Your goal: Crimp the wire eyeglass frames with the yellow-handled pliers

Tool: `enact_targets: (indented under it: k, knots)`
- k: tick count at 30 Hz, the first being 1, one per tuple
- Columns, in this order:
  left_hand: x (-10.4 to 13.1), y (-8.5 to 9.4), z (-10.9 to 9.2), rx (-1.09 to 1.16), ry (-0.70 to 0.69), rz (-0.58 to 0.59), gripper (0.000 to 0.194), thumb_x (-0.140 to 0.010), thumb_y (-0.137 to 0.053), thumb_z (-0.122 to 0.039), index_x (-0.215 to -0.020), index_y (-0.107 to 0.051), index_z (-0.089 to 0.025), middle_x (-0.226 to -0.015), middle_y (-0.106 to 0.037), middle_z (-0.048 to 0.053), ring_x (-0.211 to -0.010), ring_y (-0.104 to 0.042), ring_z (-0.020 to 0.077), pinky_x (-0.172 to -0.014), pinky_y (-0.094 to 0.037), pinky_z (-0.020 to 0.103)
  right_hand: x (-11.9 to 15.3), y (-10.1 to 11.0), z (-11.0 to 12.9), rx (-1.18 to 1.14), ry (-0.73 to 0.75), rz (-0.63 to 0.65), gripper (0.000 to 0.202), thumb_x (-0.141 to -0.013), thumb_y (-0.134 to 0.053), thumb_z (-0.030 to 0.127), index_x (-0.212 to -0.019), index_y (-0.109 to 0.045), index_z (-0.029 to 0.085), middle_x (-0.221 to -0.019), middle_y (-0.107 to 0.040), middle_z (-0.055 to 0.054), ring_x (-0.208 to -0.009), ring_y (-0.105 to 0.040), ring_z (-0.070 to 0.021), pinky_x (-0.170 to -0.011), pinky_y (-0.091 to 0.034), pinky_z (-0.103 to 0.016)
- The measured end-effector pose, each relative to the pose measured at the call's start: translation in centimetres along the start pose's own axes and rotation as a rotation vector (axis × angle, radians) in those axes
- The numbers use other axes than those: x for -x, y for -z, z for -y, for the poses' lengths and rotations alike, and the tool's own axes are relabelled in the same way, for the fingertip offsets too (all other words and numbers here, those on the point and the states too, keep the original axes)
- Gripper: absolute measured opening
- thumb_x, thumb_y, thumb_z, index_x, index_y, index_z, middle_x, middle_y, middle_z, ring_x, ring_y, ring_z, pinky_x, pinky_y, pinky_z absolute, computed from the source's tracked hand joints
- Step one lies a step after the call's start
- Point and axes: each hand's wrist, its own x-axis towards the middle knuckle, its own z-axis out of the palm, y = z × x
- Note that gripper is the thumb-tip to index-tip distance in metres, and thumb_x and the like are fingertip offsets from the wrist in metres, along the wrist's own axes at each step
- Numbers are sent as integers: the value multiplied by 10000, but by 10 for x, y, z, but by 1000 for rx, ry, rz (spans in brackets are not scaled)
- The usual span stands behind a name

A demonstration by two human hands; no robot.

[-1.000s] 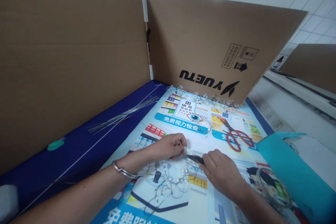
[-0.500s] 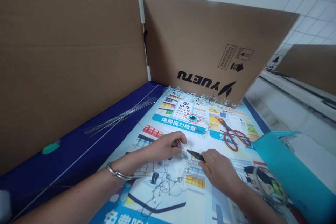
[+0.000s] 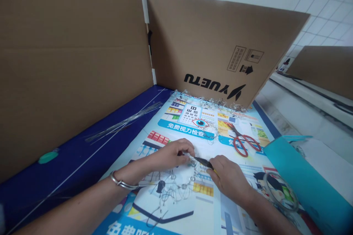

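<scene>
My right hand (image 3: 227, 176) is wrapped round dark-jawed pliers (image 3: 203, 162) with a bit of yellow handle showing. The jaws point left, at the fingertips of my left hand (image 3: 172, 154), which pinch one end of a string of clear beads and thin wire (image 3: 183, 186). That string curves down over the printed poster (image 3: 205, 209), with loose wire ends sticking out. Just where the jaws meet the wire is too small to tell. Red-handled scissors (image 3: 240, 146) lie beyond my right hand.
Cardboard panels (image 3: 209, 44) stand at the left and back. More beaded wire (image 3: 211, 103) lies along the back panel's foot. Straight wires (image 3: 124, 122) rest on the blue surface (image 3: 82, 176) at left. At right are a teal folder (image 3: 306, 176) and a clear ring (image 3: 280, 192).
My left fingertips have closed together at the tip of the pliers, and the beaded string hangs slightly differently. The whole view has shifted a little.
</scene>
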Motion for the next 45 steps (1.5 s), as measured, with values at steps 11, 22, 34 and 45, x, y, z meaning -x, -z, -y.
enact_targets:
  k: [11,22,34,45]
  knots:
    - [1,-8,3,-182,-27,-26,192,-745,-532,-64,-870,-593,-197,-908,-580,11,-902,-531,151,-822,-404,259,1,2,1,21,-8,59,99,-884,-435,296,-859,-479,210,-817,-543,-14,-769,-481,-181,-629,-320,-279]
    - [1,-9,5,-232,16,-31,183,-742,-513,-57,-844,-593,-186,-874,-591,7,-832,-547,144,-766,-421,251,1,3,2,15,11,71,110,-886,-430,305,-846,-473,211,-816,-539,-15,-770,-469,-182,-625,-305,-282]
    - [1,-4,4,-116,-38,29,148,-753,-627,-203,-895,-665,-214,-1070,-580,33,-1012,-515,167,-919,-383,305,1,2,1,27,-11,92,122,-890,-419,315,-855,-478,215,-825,-541,-14,-777,-475,-187,-629,-315,-289]
    - [-1,-8,8,-70,-34,3,92,-778,-614,-224,-811,-700,-221,-982,-624,15,-956,-547,148,-892,-390,280,1,5,0,10,-23,95,131,-890,-413,320,-875,-485,212,-839,-547,-21,-788,-484,-183,-642,-329,-286]
